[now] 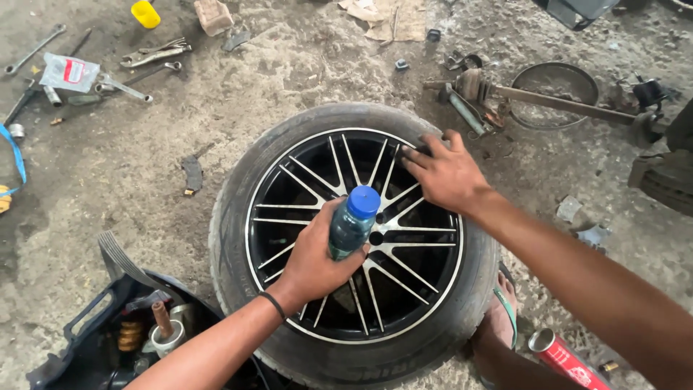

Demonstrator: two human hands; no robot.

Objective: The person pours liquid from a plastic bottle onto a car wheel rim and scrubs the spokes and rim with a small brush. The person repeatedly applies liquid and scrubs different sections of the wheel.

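While one black rubber tyre on a black-and-silver multi-spoke alloy wheel lies flat on the dusty concrete floor, bare floor rings its upper-left edge. Against its lower-left edge sits one dark open tool bag; past its upper-right edge lie one rusty axle shaft and one round metal pan. Well beyond its upper left are scattered spanners. One red spray can lies off its lower right. Over the wheel's hub, the left hand is clamped around one blue-capped clear plastic bottle. The right hand rests fingers spread on the upper-right rim.
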